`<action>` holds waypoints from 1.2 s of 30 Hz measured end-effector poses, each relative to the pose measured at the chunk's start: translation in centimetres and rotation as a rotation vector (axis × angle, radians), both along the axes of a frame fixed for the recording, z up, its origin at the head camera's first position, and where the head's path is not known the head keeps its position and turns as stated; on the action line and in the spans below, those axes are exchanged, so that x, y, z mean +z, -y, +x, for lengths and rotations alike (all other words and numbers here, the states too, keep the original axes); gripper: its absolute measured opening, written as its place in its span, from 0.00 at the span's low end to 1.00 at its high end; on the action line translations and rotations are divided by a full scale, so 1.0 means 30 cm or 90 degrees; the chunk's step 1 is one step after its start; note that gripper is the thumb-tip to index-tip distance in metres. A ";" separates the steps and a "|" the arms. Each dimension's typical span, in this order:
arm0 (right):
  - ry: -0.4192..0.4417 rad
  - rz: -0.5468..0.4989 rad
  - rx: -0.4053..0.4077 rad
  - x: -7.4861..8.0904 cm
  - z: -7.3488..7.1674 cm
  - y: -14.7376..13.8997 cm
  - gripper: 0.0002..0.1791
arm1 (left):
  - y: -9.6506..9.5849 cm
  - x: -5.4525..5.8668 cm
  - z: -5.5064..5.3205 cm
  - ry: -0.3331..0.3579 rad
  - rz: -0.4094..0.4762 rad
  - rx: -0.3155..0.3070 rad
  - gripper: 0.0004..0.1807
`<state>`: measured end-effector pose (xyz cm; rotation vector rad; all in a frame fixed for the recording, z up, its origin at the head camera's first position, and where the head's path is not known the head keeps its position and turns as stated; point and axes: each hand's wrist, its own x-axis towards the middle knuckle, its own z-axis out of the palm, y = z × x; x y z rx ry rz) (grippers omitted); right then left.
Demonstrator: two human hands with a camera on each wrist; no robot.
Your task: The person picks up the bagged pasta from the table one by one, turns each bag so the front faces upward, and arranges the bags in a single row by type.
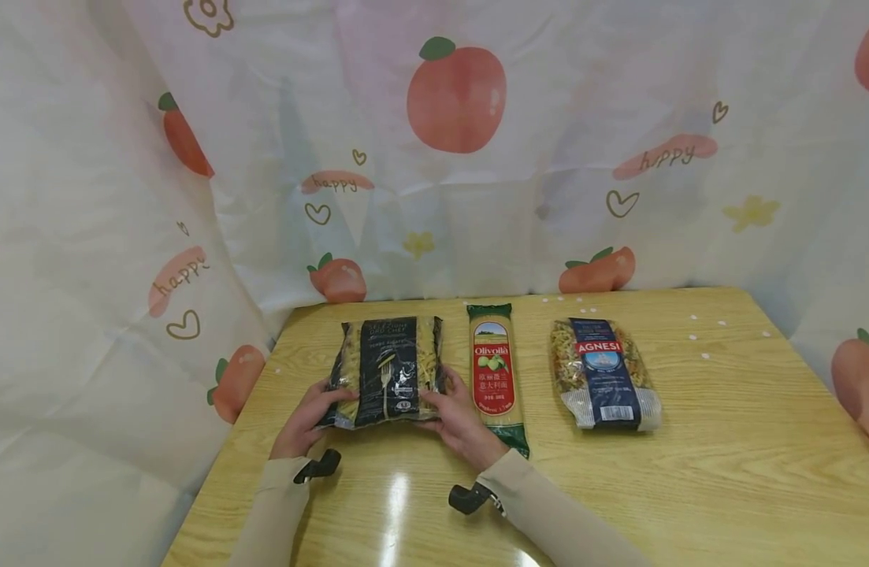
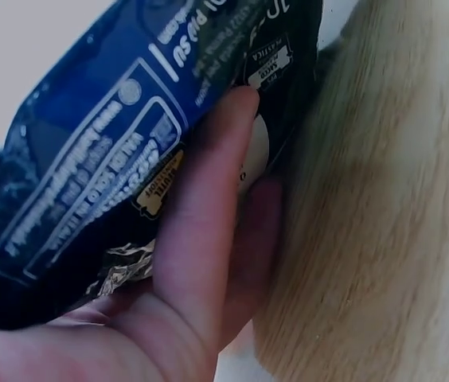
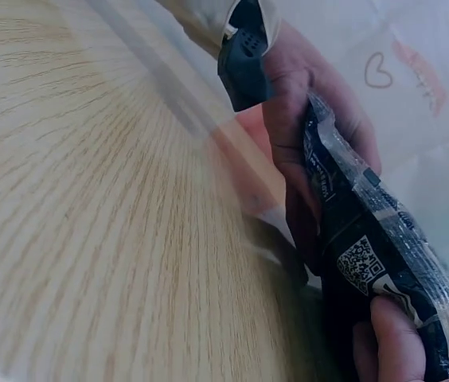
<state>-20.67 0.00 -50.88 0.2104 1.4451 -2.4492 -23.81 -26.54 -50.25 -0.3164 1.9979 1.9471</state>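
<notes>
A dark bag of short pasta (image 1: 388, 362), with a fork printed on its front, is gripped at both lower sides in the head view. My left hand (image 1: 308, 416) holds its left end, thumb over the front. At the right end my right hand (image 1: 461, 419) holds it the same way. In the left wrist view, the left hand (image 2: 189, 255) lies along the printed back of the bag (image 2: 89, 167), close above the wooden surface. The right wrist view catches right-hand fingertips (image 3: 398, 338) on the bag's edge (image 3: 376, 239), with the left hand (image 3: 300, 95) beyond.
A long spaghetti pack (image 1: 492, 366) labelled Olivoilà lies just right of the held bag, close to my right hand. Farther right is an Agnesi pasta bag (image 1: 604, 374). White bits dot the back of the wooden table (image 1: 753, 441). A fruit-print curtain (image 1: 505, 213) hangs behind.
</notes>
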 end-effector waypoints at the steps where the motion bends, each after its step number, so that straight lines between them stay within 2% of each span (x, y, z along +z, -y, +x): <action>1: -0.002 0.002 -0.001 -0.001 -0.001 -0.001 0.46 | 0.000 0.000 -0.002 -0.003 0.005 -0.002 0.40; 3: 0.001 0.003 -0.002 -0.002 -0.001 -0.002 0.46 | -0.002 0.001 -0.007 -0.007 0.028 -0.008 0.38; 8: 0.005 0.013 0.006 0.000 -0.002 -0.007 0.46 | -0.001 -0.005 -0.013 -0.012 0.030 -0.011 0.38; 20: 0.005 0.037 0.025 0.001 -0.002 -0.010 0.46 | -0.005 -0.018 -0.022 -0.016 -0.002 0.015 0.39; 23: 0.007 0.052 0.029 0.004 -0.001 -0.014 0.46 | -0.009 -0.016 -0.017 -0.019 -0.022 0.015 0.40; 28: 0.012 0.087 0.028 0.017 0.002 -0.017 0.47 | -0.015 -0.014 -0.010 -0.036 -0.088 0.017 0.40; 36: -0.010 0.193 0.027 0.043 0.017 -0.032 0.45 | -0.008 0.006 -0.004 -0.078 -0.188 -0.011 0.48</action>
